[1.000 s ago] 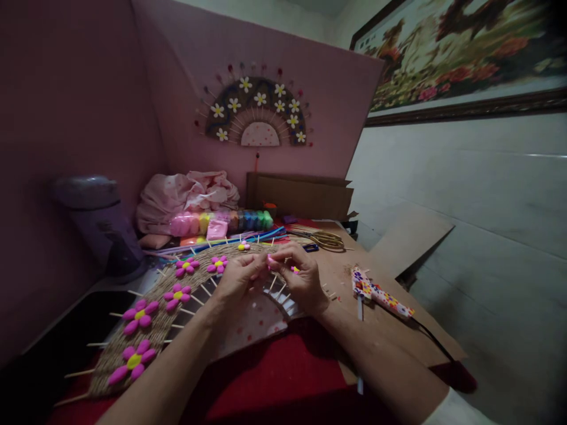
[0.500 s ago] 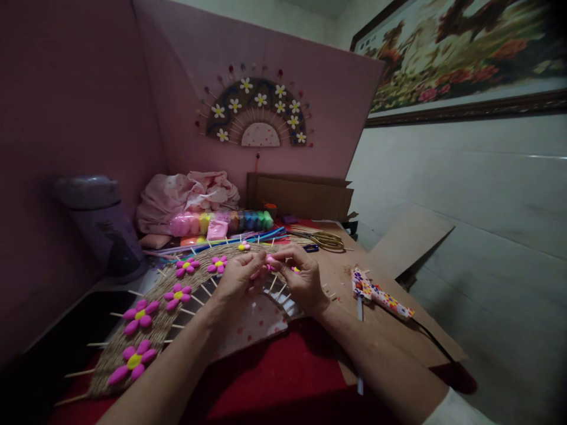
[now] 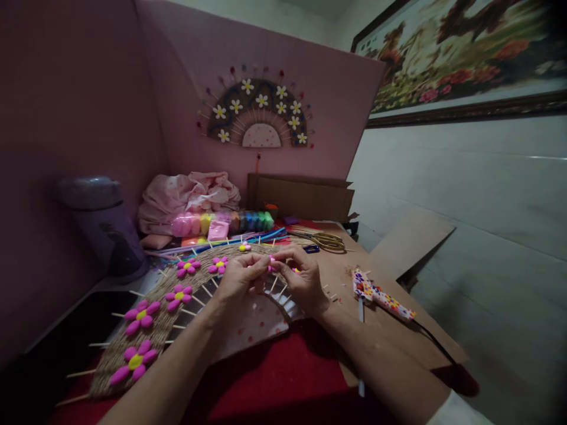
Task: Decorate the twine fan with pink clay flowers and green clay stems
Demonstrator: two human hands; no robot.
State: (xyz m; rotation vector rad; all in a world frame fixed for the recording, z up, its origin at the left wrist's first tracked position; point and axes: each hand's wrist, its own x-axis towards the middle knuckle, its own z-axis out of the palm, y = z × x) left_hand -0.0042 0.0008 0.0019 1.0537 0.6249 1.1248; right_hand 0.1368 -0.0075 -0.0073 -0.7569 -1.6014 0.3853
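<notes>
The left hand (image 3: 239, 280) and right hand (image 3: 303, 283) meet over the woven fan (image 3: 162, 323). Their fingers pinch narrowly on a small pink bit (image 3: 271, 264), seemingly clay, held close above the fan's rim, probably for steadiness. A glue gun (image 3: 383, 298) lies within reach on the cardboard-covered counter (image 3: 398, 336). A finished fan (image 3: 257, 115) hangs on the pink wall.

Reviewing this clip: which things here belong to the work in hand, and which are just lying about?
In use: left hand, right hand, the pink clay piece pinched between them, jute fan, its pink flowers.
Lying about: glue gun, scissors, clay pack, pink cloth, cardboard, purple jug, finished wall fan.
</notes>
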